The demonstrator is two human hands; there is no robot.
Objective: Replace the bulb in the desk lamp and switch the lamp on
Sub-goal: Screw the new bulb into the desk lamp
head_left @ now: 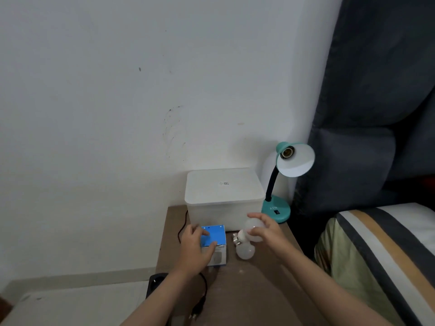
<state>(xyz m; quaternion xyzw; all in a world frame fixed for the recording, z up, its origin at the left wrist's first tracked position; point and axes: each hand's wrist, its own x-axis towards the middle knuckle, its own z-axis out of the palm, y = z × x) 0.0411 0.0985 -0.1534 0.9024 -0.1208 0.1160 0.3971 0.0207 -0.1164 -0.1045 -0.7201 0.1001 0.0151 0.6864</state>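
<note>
A teal desk lamp (275,211) stands at the back right of the brown bedside table (247,283). Its shade (297,164) tilts toward me and the socket (287,152) inside is bare. My right hand (267,229) is shut on a white bulb (253,229), held just above the table with its screw base pointing left. A second white bulb (245,251) lies on the table below it. My left hand (196,249) grips a blue and white bulb box (215,243) resting on the table.
A white lidded plastic box (223,196) stands behind the hands against the wall. The lamp's black cord (204,290) runs down to an unplugged plug (195,312) near a black socket strip (156,284). A bed with striped bedding (381,250) and dark headboard is at right.
</note>
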